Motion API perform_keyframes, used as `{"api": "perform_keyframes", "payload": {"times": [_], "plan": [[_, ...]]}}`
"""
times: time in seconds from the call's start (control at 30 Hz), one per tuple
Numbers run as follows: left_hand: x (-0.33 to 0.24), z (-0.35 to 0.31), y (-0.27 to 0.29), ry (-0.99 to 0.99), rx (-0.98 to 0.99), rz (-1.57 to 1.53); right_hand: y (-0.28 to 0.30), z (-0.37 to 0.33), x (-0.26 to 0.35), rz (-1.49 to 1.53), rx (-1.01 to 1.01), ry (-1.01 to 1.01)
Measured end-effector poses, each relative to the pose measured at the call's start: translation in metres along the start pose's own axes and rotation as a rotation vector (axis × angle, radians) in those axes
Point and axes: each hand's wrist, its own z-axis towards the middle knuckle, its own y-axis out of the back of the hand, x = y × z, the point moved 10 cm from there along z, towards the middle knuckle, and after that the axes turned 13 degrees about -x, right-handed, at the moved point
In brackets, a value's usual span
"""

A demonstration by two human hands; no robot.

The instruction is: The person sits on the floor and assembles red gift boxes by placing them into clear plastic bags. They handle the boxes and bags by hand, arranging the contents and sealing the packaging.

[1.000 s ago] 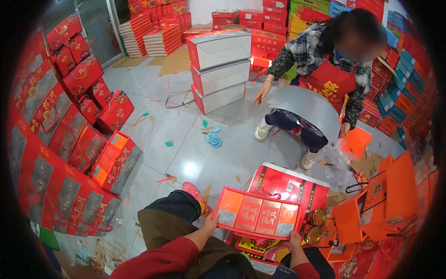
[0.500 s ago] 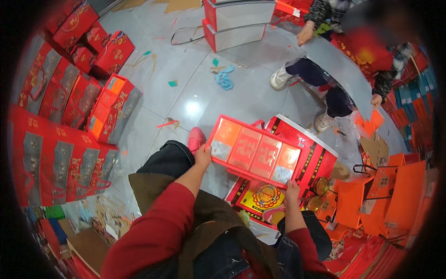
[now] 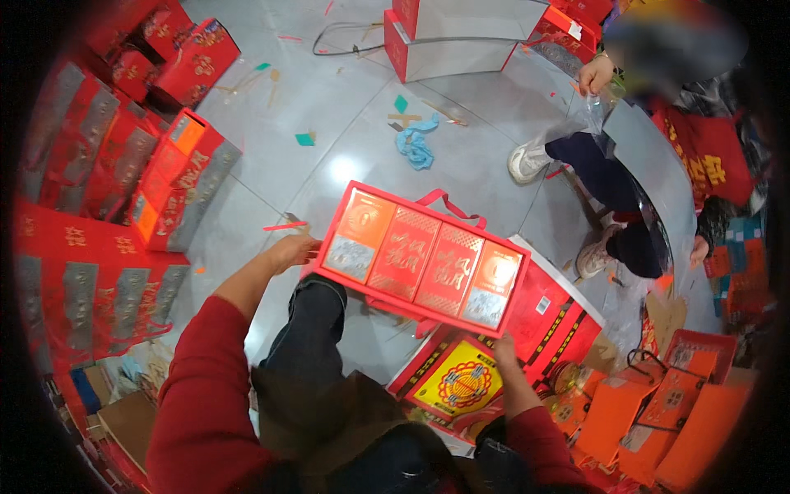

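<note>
Between my hands, tilted above the floor, is a red gift box with orange, red and silver panels on top. A red strap handle stands out from its far side, and another hangs on its near side. My left hand grips the box's left end, its fingertips partly hidden behind the edge. At the lower right corner, my right hand holds the box, with most fingers out of sight underneath. Below and to the right lies a large red carton with a yellow patterned panel.
Red gift boxes with silver sides stand stacked on the left. Blue crumpled material and scraps lie on the tiled floor. A person stands at the far right beside a grey table. Orange gift bags crowd the lower right.
The gift box has moved left and looks larger, with both my hands still on it. My left hand has shifted left with it. The other person's hands and sheet have moved.
</note>
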Motion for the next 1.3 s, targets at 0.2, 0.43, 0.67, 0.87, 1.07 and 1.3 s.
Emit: {"api": "perform_keyframes", "payload": {"times": [0.2, 0.43, 0.67, 0.87, 1.07, 1.3], "plan": [[0.023, 0.005, -0.029, -0.277, -0.139, -0.06, -0.054, 0.018, 0.041, -0.533, 0.031, 0.604], [0.002, 0.013, 0.015, -0.303, -0.175, -0.724, -0.099, 0.113, 0.222, -0.354, 0.036, 0.429], [-0.078, 0.049, 0.077, -0.54, -0.209, -0.749, -0.195, 0.202, 0.34, -0.472, 0.172, 0.547], [-0.128, 0.056, 0.121, -0.344, -0.439, -0.616, -0.277, 0.26, 0.383, -0.362, 0.239, 0.603], [-0.148, 0.094, 0.142, -0.404, -0.536, -0.642, -0.32, 0.305, 0.402, -0.005, 0.196, 0.463], [-0.149, 0.063, 0.122, -0.426, -0.652, -0.496, -0.269, 0.226, 0.373, -0.15, -0.147, 0.686]]}}
